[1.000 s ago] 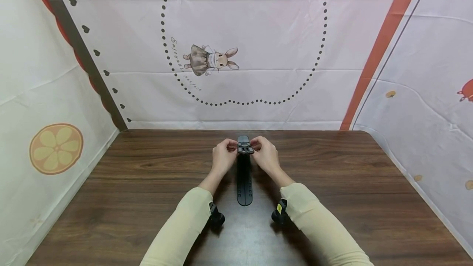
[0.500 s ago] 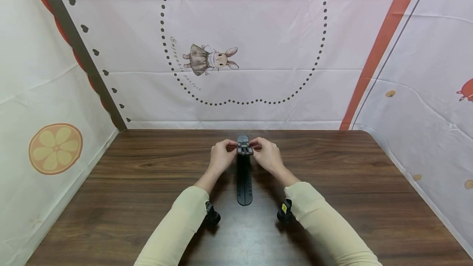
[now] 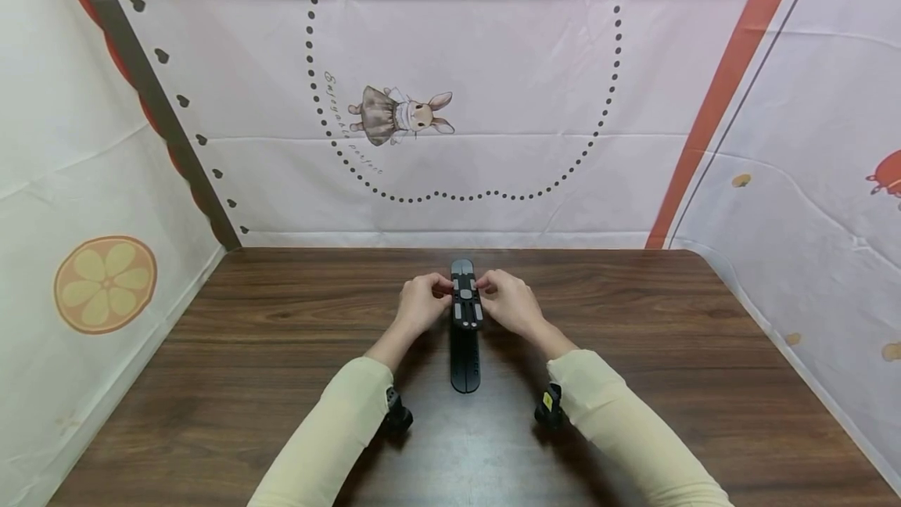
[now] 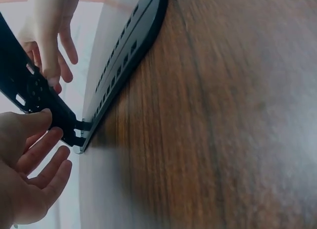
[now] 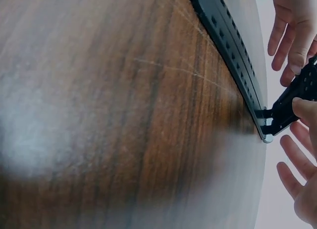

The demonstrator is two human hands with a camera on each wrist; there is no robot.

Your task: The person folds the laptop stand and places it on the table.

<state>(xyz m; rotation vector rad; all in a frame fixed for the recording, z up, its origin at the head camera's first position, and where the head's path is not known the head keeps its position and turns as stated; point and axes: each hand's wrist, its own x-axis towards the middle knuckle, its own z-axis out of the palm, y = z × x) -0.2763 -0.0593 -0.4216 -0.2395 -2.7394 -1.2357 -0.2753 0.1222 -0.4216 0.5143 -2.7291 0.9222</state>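
A black folding stand [image 3: 465, 370] lies lengthwise on the table, its slotted base flat against the wood. Its upper panel [image 3: 466, 307], with grey pads, tilts above the base and joins it through two short arms at the far end, seen in both wrist views. My left hand [image 3: 420, 305] pinches the panel's left edge between thumb and fingers. On the opposite edge my right hand [image 3: 512, 305] pinches the panel likewise. In the left wrist view the left thumb presses the panel [image 4: 44, 98]. The right wrist view has the right thumb on the panel [image 5: 292, 100].
The brown wooden table [image 3: 281, 429] runs back to a printed white cloth [image 3: 507, 84]. Similar cloth hangs at the left [image 3: 42, 257] and right. A small black camera sits at each wrist, below the cream sleeves [image 3: 331, 421].
The upper panel has swung toward me, showing more of its padded face and covering more of the base. Both hands moved slightly nearer with it; the forearms spread a little apart.
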